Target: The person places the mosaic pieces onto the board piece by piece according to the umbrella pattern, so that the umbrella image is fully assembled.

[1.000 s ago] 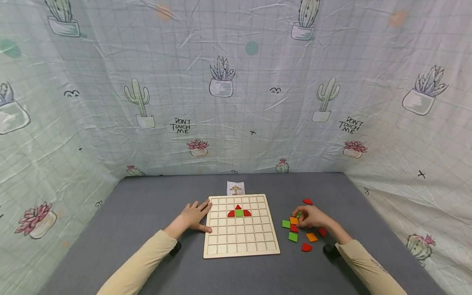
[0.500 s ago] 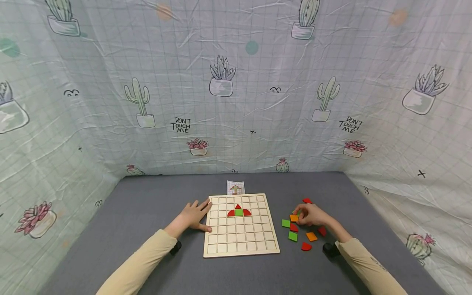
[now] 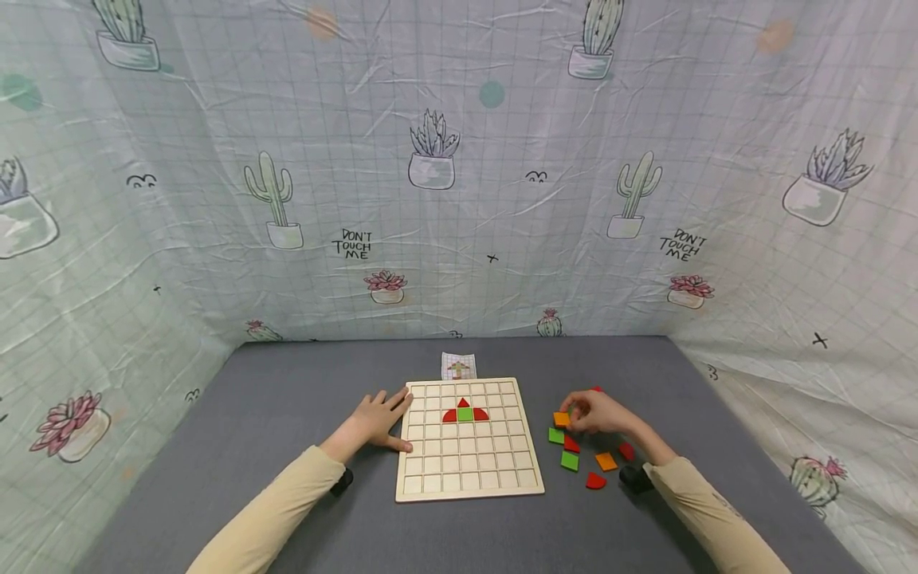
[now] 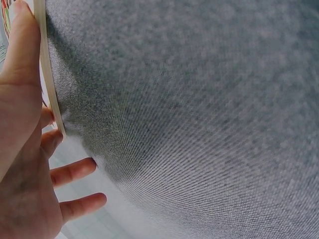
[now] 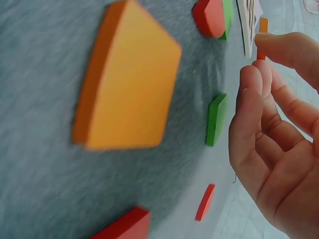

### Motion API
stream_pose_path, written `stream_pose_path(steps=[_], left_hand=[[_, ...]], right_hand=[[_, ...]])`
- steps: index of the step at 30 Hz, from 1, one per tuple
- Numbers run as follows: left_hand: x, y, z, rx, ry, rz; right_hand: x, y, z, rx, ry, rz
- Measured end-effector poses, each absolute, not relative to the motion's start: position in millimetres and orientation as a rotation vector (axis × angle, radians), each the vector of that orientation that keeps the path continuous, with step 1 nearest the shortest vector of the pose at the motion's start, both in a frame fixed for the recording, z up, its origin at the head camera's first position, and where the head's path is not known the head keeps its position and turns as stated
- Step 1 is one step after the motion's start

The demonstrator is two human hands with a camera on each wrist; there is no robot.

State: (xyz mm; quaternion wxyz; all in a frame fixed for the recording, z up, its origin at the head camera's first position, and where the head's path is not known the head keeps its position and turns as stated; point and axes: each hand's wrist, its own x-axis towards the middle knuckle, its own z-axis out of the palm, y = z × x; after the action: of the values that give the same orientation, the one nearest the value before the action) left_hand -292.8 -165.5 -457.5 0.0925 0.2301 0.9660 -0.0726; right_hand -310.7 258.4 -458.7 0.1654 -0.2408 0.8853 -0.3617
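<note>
Right now, the right hand [image 3: 598, 413] pinches a small, flat orange square [image 3: 562, 418] between thumb and fingers, up off the gray table [image 3: 323, 383], near a loose green square [image 3: 556, 435]. The left hand [image 3: 373, 418], fingers spread, touches the left edge of a pale wooden grid board [image 3: 469, 462]. On it, a red triangle [image 3: 462, 402] tops another green square [image 3: 464, 414].

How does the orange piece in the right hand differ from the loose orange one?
The held piece is pinched by the right hand; the loose piece lies flat on the table, untouched. The right wrist view shows the held piece edge-on, but the loose piece with its broad face visible. Both are flat and orange.
</note>
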Motion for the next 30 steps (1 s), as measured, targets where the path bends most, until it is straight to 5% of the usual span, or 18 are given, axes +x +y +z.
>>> stream_pose_path(steps=[30], left_hand=[[-291.8, -164.8, -457.2, 0.671, 2.883, -0.261]], right_hand=[[-318.1, 185.8, -456.2, -0.87, 2.405, -1.022]])
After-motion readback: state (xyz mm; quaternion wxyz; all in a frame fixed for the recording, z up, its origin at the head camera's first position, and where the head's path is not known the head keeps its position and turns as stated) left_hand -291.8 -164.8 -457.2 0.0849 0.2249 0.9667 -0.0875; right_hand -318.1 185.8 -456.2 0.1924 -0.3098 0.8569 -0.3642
